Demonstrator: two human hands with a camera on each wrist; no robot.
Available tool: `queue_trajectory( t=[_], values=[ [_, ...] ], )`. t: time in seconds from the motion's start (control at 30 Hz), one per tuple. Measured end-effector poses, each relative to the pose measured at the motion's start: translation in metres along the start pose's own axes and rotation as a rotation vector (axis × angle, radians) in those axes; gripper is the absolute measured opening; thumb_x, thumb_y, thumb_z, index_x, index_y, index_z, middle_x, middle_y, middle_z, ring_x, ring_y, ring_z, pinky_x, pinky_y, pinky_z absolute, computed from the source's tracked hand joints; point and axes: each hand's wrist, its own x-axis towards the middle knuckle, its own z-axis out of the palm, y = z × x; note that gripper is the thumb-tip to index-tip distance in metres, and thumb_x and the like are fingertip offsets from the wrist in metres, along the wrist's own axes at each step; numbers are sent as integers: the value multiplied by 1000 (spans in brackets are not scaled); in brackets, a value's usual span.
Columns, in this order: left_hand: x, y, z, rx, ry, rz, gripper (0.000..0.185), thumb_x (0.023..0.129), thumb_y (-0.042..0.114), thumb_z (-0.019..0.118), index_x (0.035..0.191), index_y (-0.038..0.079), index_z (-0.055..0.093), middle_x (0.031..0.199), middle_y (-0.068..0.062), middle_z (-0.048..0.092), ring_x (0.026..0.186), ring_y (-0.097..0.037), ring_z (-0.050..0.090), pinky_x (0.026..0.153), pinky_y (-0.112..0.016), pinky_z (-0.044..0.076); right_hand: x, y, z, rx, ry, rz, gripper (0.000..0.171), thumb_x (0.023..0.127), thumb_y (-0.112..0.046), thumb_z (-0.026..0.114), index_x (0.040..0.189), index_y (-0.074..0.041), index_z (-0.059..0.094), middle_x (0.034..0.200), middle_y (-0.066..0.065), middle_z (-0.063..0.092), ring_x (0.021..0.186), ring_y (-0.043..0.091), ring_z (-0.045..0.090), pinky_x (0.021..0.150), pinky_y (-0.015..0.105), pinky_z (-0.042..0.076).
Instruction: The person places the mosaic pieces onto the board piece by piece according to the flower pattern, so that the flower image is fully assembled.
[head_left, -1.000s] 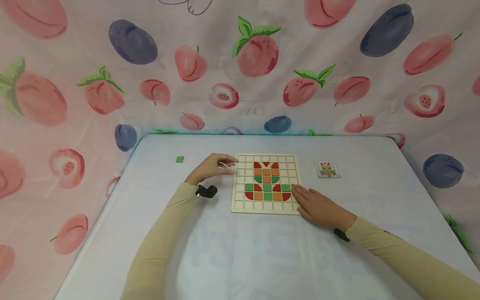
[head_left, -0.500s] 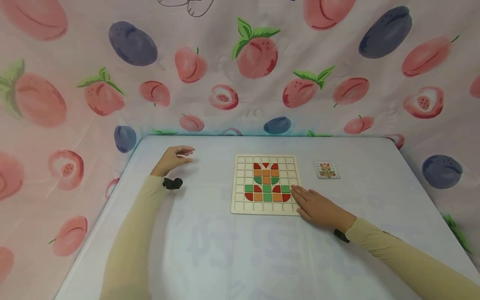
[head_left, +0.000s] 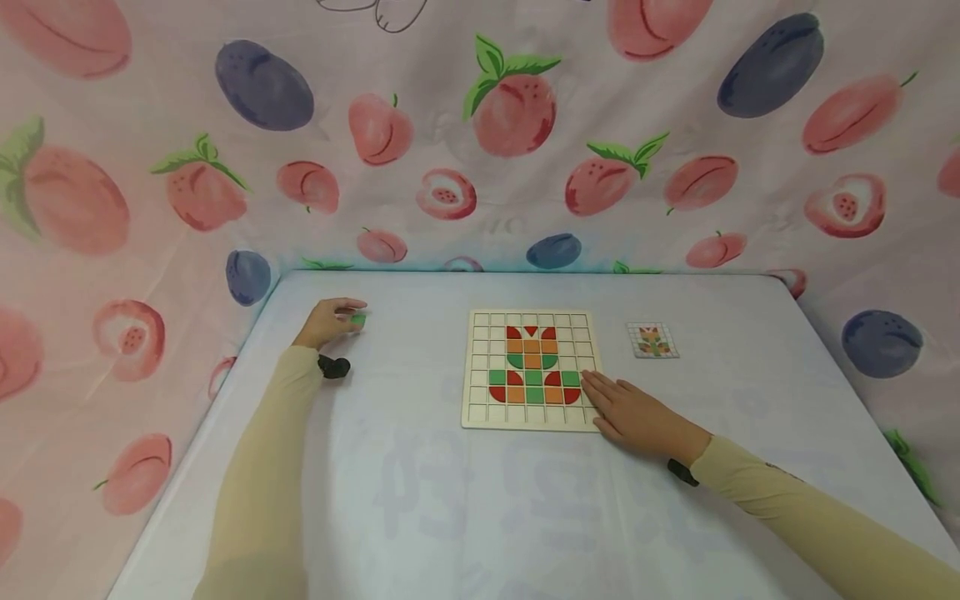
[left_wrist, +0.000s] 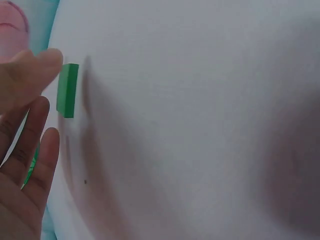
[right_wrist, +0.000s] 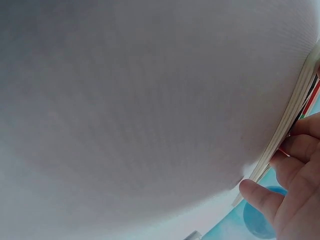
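Observation:
A small green square tile lies on the white table at the far left. My left hand is at it; in the left wrist view the thumb tip touches the top edge of the green tile, while the other fingers lie loosely beside it, off the tile. The wooden grid board holds a flower pattern of red, orange and green tiles. My right hand rests flat on the board's near right corner, fingers straight. In the right wrist view its fingers press the board's edge.
A small pattern card lies right of the board. The table is walled at the back and both sides by fruit-print cloth. Black wrist cameras sit on both sleeves.
My left hand has left the board's left edge and moved left across the table to the green tile, now touching it. The right hand and the board have stayed put.

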Motion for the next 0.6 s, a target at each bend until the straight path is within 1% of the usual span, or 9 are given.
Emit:
queue_trajectory(
  t=[0.13, 0.27, 0.43, 0.6],
  values=[
    [3, -3, 2, 54, 2, -4, 46, 84, -2, 65, 129, 0, 54, 137, -23, 48, 130, -36, 41, 109, -47, 33, 0, 1, 0, -1, 3, -6, 60, 97, -32, 47, 145, 0, 31, 152, 16, 31, 139, 31, 32, 106, 52, 36],
    [5, -7, 3, 87, 9, -17, 45, 85, -4, 62, 128, -1, 54, 136, -23, 49, 128, -36, 43, 108, -46, 35, -1, 1, 0, 4, 7, -11, 60, 97, -33, 46, 145, 0, 31, 152, 16, 31, 140, 30, 32, 106, 52, 36],
    [3, -8, 5, 137, 54, -15, 42, 87, -4, 59, 128, -2, 54, 133, -24, 52, 124, -37, 47, 104, -47, 39, -1, 1, 0, 9, 10, -14, 60, 98, -33, 45, 145, 0, 30, 152, 16, 31, 140, 30, 32, 106, 51, 36],
    [-1, -10, 5, 179, 91, -3, 37, 88, 1, 60, 125, -1, 57, 127, -24, 55, 118, -36, 51, 101, -47, 41, -1, 0, -1, 14, 8, -15, 59, 98, -32, 46, 145, 0, 31, 152, 16, 31, 140, 30, 32, 106, 51, 36]
  ],
)
